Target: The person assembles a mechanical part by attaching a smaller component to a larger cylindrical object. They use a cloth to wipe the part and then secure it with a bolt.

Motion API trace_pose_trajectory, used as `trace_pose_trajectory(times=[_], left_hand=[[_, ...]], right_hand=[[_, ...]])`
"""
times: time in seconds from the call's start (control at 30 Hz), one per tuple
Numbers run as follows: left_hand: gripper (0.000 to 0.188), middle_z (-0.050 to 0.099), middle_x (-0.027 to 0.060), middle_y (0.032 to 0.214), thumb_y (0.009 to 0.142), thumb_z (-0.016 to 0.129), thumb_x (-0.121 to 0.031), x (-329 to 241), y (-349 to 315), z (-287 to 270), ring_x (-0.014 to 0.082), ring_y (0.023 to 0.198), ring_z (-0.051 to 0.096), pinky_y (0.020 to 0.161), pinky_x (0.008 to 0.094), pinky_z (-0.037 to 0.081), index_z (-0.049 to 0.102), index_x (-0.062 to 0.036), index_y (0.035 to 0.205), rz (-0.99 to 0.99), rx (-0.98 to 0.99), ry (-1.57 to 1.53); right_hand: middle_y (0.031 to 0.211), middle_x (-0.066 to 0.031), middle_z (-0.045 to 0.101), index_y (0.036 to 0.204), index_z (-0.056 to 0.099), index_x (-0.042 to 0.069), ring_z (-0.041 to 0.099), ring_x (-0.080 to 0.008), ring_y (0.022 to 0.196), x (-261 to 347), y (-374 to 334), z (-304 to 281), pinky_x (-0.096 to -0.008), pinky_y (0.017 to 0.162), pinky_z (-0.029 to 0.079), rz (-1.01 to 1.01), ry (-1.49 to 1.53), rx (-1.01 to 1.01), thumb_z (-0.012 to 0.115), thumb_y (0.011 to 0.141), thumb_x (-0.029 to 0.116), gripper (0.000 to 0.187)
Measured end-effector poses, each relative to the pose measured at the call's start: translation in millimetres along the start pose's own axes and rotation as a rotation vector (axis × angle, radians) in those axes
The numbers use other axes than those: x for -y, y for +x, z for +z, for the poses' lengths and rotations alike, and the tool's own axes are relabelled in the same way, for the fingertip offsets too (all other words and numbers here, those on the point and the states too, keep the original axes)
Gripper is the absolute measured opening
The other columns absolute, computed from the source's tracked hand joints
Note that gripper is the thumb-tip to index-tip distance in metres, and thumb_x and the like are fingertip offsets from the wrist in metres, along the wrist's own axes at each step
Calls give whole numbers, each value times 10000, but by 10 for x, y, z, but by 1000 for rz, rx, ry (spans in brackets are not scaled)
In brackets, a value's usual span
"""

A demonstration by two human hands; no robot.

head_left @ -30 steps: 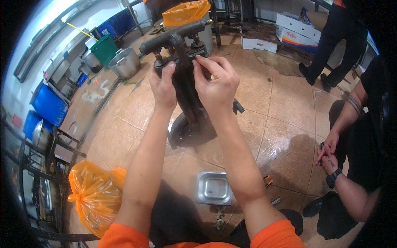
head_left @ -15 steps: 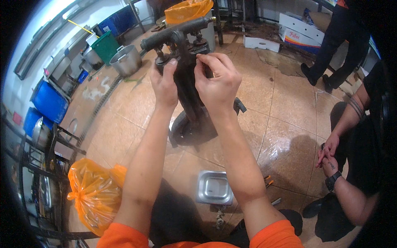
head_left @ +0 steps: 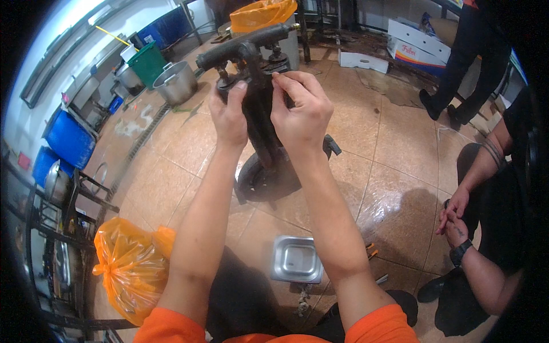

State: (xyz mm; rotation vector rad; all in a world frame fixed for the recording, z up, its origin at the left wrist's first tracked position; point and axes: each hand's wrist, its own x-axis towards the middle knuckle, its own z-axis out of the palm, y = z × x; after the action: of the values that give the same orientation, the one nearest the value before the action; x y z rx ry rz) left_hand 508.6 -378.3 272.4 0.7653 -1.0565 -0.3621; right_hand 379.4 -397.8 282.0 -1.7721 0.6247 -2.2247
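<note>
A dark, sooty metal pipe assembly (head_left: 260,114) stands upright on the floor in front of me. Across its top runs a thick pipe (head_left: 246,46) with fittings beneath it, and a round base (head_left: 269,184) spreads at its foot. My left hand (head_left: 230,114) is closed on the assembly's left side, just below the pipe, with the thumb pointing up. On the other side, my right hand (head_left: 303,108) pinches at the assembly's upper right edge, thumb and forefinger together. Any small part between those fingertips is hidden.
A steel pan (head_left: 297,260) lies near me on the tiles, with orange-handled tools (head_left: 372,251) beside it. An orange bag (head_left: 128,268) sits at left. Another person's clasped hands (head_left: 454,220) are at right. A steel pot (head_left: 175,83) and green bin (head_left: 147,66) stand farther back.
The whole scene has shifted very slightly in the view. Both hands keep the same places on the metal assembly.
</note>
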Motion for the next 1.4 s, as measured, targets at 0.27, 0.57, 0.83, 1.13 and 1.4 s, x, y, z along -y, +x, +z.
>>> trace_pose_trajectory(times=[0.27,0.57,0.83,1.13,1.4], left_hand=[[286,627,67,1050,905,573,-117,3,1,-4,159,948,614,857,297,501,552,-12,1170,13,11,-41],[303,626,77,1084,908,565,-116,-3,0,1,177,973,618,877,313,503,544,0,1187,9,22,-14],[214,606,33,970,905,603,-121,-15,-8,37,112,878,547,804,258,448,576,17,1067,-1,-7,-85],[279,630,73,1053,903,562,-126,24,7,-28,170,959,609,878,306,490,564,-11,1158,12,9,26],[298,624,68,1082,901,578,-141,8,-6,-3,173,1004,595,921,316,468,562,-4,1165,28,3,13]], right_hand=[[907,-112,698,874,717,16,685,-273,807,-21,50,-29,-333,722,545,-130,-89,96,675,729,-66,171],[911,-108,704,855,706,20,682,-259,795,-55,74,-42,-329,733,538,-129,-83,71,683,741,-58,140],[883,-126,664,858,676,5,666,-302,812,-83,47,-27,-364,701,527,53,89,11,700,744,-55,131],[862,-140,672,844,684,0,672,-302,774,-73,21,-28,-350,696,527,68,122,-2,718,741,-25,111],[830,-148,692,901,711,-18,685,-235,700,-57,22,-40,-308,633,529,274,174,-3,740,765,5,141]])
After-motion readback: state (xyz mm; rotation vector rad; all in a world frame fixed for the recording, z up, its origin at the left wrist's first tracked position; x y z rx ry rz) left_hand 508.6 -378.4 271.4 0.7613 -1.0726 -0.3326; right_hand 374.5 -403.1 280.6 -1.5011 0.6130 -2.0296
